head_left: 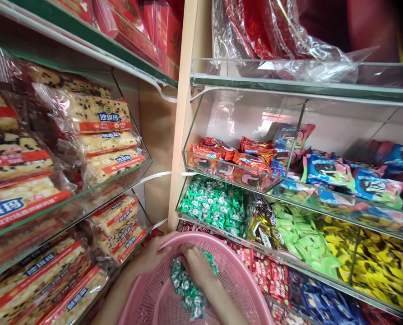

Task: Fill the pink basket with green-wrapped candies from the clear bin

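Note:
My left hand (155, 253) grips the left rim of a pink plastic basket (242, 275), which is tilted up against the front of the shelves. Down inside the basket, my right hand (196, 266) has its fingers curled into a small pile of green-and-clear wrapped candies (187, 289). Its fingertips are partly hidden, and how many candies they hold does not show. Just beyond the rim, a clear shelf bin (218, 203) is filled with the same green-wrapped candies.
Packaged sachima bars (99, 113) fill the left shelves. To the right, clear-fronted bins hold red packets (248, 153), blue-and-pink packets (330, 174), light green candies (299, 234) and yellow candies (380, 257). A wooden post (179, 113) separates both sides. Glass ledges jut above the basket.

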A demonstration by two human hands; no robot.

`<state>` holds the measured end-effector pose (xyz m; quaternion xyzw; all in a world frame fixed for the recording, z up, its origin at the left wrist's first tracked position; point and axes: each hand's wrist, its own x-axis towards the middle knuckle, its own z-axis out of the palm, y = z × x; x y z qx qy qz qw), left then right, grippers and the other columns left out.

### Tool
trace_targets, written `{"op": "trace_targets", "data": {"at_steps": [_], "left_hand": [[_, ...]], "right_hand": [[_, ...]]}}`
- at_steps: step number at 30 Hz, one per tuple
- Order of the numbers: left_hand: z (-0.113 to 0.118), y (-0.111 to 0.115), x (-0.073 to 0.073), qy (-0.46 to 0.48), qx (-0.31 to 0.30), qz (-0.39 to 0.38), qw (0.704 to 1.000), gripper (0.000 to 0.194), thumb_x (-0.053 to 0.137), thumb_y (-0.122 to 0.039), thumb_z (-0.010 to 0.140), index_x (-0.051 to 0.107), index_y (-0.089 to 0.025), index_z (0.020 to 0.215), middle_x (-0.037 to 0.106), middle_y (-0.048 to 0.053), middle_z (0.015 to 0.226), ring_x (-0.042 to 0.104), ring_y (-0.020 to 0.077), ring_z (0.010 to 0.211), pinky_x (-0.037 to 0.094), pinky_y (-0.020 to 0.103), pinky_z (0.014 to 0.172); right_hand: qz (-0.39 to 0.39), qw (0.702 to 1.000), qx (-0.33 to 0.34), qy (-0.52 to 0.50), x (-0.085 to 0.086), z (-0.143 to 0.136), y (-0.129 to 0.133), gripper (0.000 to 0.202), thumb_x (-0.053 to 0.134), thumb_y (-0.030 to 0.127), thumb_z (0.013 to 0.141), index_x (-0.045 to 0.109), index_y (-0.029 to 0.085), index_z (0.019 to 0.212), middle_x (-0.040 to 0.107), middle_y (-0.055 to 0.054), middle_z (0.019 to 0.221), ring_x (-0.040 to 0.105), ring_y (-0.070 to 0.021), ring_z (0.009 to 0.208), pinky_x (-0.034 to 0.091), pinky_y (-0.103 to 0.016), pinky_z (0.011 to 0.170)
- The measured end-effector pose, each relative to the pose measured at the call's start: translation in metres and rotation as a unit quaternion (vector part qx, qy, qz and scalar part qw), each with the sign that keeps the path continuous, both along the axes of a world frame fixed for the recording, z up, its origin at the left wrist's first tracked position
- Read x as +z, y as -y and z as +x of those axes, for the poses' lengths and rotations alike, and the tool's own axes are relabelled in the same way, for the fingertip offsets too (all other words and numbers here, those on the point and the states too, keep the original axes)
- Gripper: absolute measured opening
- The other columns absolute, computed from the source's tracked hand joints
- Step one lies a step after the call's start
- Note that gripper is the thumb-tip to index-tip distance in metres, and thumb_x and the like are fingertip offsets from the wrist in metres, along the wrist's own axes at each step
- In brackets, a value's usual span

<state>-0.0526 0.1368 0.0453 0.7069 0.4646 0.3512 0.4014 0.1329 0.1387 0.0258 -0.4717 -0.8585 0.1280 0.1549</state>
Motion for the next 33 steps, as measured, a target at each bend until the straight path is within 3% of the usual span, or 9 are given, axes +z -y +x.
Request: {"op": "trace_targets", "data": {"at_steps": [14,19,23,28,30,33], "left_hand": [[0.002,0.000,0.002,-0.006,-0.001,0.004,1.000,0.047,0.050,-0.022,0.083,0.049,-0.022,0.130,0.054,0.003,0.134,0.047,0.0226,0.125,0.031,0.039,0.110],[0.005,0.002,0.011,0.020,-0.033,0.017,0.999,0.046,0.050,-0.021,0.084,0.051,-0.022,0.129,0.057,0.003,0.131,0.050,0.0230,0.122,0.036,0.035,0.106],[0.002,0.000,0.003,0.030,-0.033,0.009,0.999,0.047,0.052,-0.022,0.083,0.049,-0.022,0.130,0.055,0.003,0.133,0.050,0.0233,0.122,0.035,0.035,0.106],[-0.006,-0.002,-0.011,0.008,0.004,-0.003,1.000,0.046,0.053,-0.027,0.082,0.050,-0.027,0.129,0.053,0.000,0.135,0.048,0.0246,0.123,0.031,0.036,0.109],[-0.008,-0.003,-0.013,0.007,0.012,-0.005,1.000,0.046,0.053,-0.028,0.082,0.051,-0.028,0.128,0.053,-0.001,0.135,0.047,0.0254,0.125,0.030,0.037,0.110],[-0.008,-0.003,-0.012,0.003,0.018,-0.005,1.000,0.045,0.053,-0.029,0.082,0.052,-0.028,0.127,0.053,0.001,0.135,0.046,0.0257,0.126,0.030,0.037,0.110]], "right_hand": [[0.077,0.994,-0.031,0.070,0.003,-0.009,0.007,0.021,0.044,0.005,0.082,0.058,0.019,0.089,0.064,-0.005,0.093,0.061,-0.0178,0.082,0.038,-0.025,0.063],[0.134,0.991,-0.017,-0.001,0.027,-0.007,0.014,0.018,0.042,0.020,0.090,0.057,0.021,0.080,0.063,-0.002,0.080,0.059,-0.0159,0.070,0.033,-0.026,0.058],[0.224,0.967,-0.041,-0.116,0.060,0.002,0.016,0.029,0.037,0.025,0.092,0.052,0.020,0.068,0.055,-0.002,0.066,0.051,-0.0147,0.063,0.032,-0.027,0.059],[0.307,0.931,-0.140,-0.142,0.091,0.020,0.003,0.021,0.042,0.031,0.090,0.058,0.019,0.089,0.060,-0.008,0.094,0.049,-0.0214,0.092,0.033,-0.037,0.082],[0.309,0.931,-0.158,-0.109,0.094,0.025,-0.004,0.023,0.044,0.036,0.090,0.060,0.019,0.092,0.059,-0.010,0.107,0.046,-0.0248,0.104,0.028,-0.043,0.089],[0.298,0.938,-0.161,-0.076,0.090,0.029,-0.010,0.027,0.046,0.041,0.089,0.062,0.019,0.089,0.060,-0.011,0.111,0.043,-0.0273,0.111,0.025,-0.046,0.092]]}}
